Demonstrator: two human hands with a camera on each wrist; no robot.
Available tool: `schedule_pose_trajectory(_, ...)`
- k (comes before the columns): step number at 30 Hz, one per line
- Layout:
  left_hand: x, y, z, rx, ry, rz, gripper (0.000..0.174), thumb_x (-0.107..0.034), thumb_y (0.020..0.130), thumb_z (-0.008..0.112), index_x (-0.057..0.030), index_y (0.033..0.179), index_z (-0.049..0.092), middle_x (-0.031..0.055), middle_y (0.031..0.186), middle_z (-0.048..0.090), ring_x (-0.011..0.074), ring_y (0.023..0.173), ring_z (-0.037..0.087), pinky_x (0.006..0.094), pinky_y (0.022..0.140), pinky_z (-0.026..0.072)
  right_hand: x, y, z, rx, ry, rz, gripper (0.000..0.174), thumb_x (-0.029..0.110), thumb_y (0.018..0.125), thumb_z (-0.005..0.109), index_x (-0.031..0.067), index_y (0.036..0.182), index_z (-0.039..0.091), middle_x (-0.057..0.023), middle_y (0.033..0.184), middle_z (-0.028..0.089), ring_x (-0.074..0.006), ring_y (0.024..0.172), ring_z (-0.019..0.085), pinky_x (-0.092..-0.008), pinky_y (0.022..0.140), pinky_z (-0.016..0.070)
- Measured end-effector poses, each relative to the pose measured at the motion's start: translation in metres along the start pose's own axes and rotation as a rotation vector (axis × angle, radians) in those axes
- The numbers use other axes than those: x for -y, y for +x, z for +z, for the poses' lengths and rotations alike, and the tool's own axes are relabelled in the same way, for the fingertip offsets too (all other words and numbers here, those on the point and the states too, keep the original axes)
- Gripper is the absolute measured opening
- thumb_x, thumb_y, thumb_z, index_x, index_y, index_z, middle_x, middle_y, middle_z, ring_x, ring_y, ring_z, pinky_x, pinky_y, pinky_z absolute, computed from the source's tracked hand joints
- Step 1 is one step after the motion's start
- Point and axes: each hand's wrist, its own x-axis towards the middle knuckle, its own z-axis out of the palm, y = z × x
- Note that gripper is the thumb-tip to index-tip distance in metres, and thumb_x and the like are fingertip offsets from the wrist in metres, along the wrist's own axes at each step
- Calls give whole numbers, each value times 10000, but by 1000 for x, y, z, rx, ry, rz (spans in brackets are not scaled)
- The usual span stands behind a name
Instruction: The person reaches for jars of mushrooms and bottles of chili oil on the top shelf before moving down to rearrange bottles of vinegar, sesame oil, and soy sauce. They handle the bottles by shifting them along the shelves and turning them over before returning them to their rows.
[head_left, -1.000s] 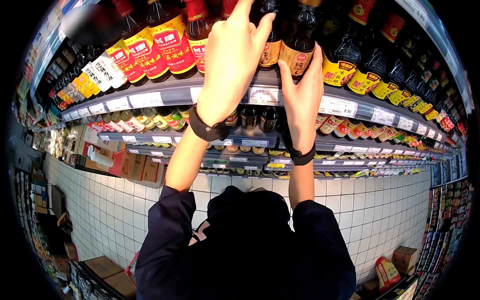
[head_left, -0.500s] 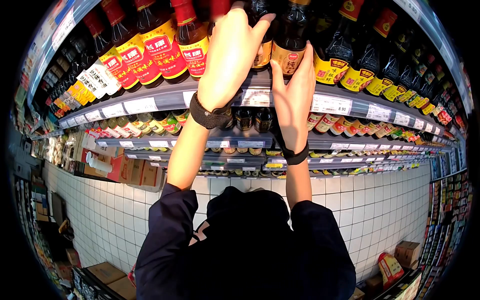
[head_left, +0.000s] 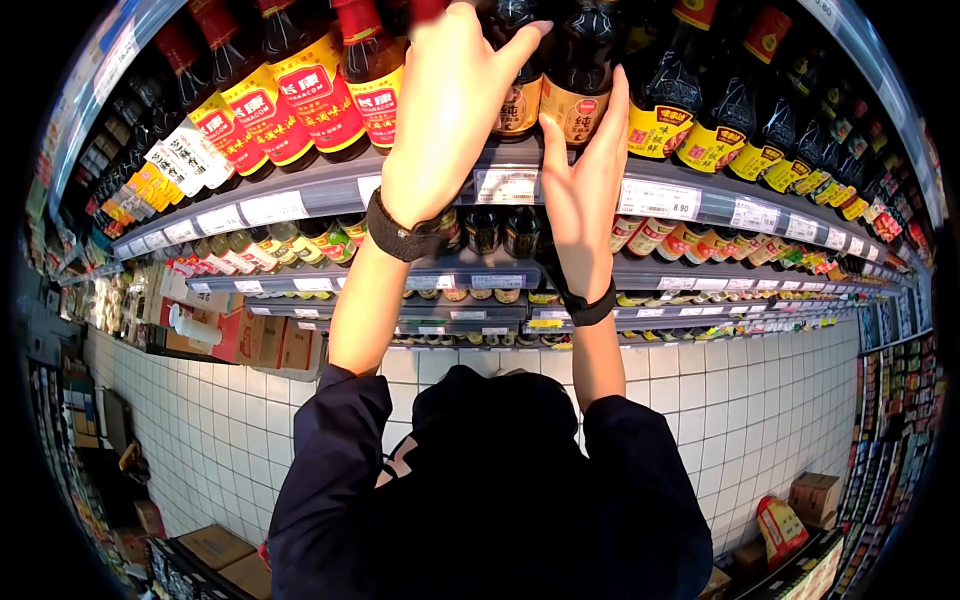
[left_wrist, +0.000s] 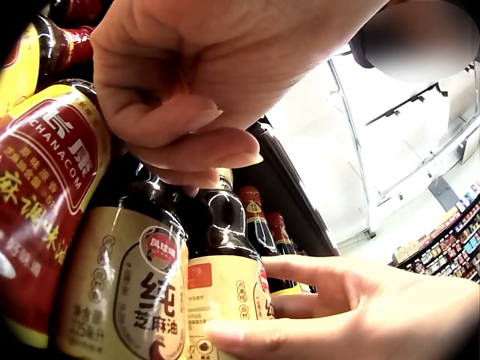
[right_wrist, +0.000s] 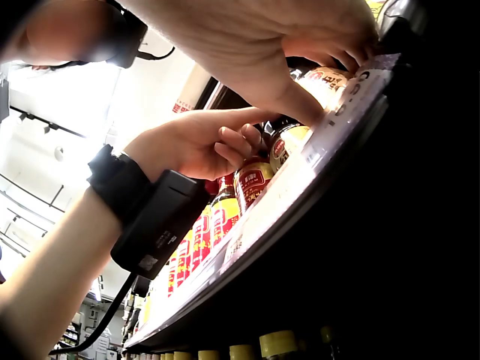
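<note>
Two dark bottles with tan labels stand side by side at the shelf front. My right hand (head_left: 588,175) has its thumb on the front of the right one (head_left: 572,105) and its fingers along the far side; the left wrist view shows this hand (left_wrist: 360,304) around the label (left_wrist: 225,289). At the neck of the left bottle (left_wrist: 131,277) is my left hand (head_left: 447,115), several fingers curled and the thumb stretched across towards the neck. In the right wrist view this hand's curled fingers (right_wrist: 238,142) show, but whether they hold the neck is unclear.
Red-and-yellow labelled bottles (head_left: 318,100) stand close on the left, yellow-labelled bottles (head_left: 660,125) on the right. A shelf lip with price tags (head_left: 662,198) runs below the hands. Lower shelves hold more bottles. Cardboard boxes (head_left: 815,497) lie on the tiled floor behind.
In the head view the shelf and bottles have shifted somewhat left, and the right hand with them. The right hand stays around its bottle; the left stays beside the neighbouring neck.
</note>
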Motion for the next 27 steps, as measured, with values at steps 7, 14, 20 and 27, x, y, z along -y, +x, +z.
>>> schedule_pose_trajectory(7, 4, -2, -1, -51, 44, 75, 492, -281, 890, 781, 126, 1118, 622, 95, 566, 560, 163, 492, 534, 318, 507, 429, 2, -2, -2, 1, -8, -19, 744, 78, 927, 638, -14, 1554, 248, -277, 1449, 447, -434, 1340, 442, -482, 1138, 323)
schedule_pose_trajectory(14, 6, 2, -3, -29, -34, 68, 468, -290, 874, 802, 109, 1068, 651, 97, 580, 578, 144, 502, 534, 308, 510, 438, 1, -1, -2, 9, -12, -27, 737, 114, 947, 620, -32, 1559, 234, -288, 1487, 421, -434, 1363, 428, -475, 1148, 322)
schedule_pose_trajectory(20, 5, 2, -3, -23, -4, 65, 479, -301, 874, 802, 116, 1055, 651, 103, 584, 581, 146, 504, 541, 305, 512, 443, -3, 0, -2, 15, -19, -33, 728, 126, 953, 614, -47, 1550, 237, -297, 1480, 429, -436, 1359, 438, -472, 1146, 326)
schedule_pose_trajectory(27, -1, -6, -5, 14, -33, -2, 496, -303, 914, 759, 110, 1148, 613, 94, 564, 545, 148, 490, 511, 309, 506, 418, -2, 0, -2, 7, -30, -69, 716, 135, 959, 608, -49, 1546, 241, -297, 1471, 430, -440, 1352, 441, -475, 1138, 333)
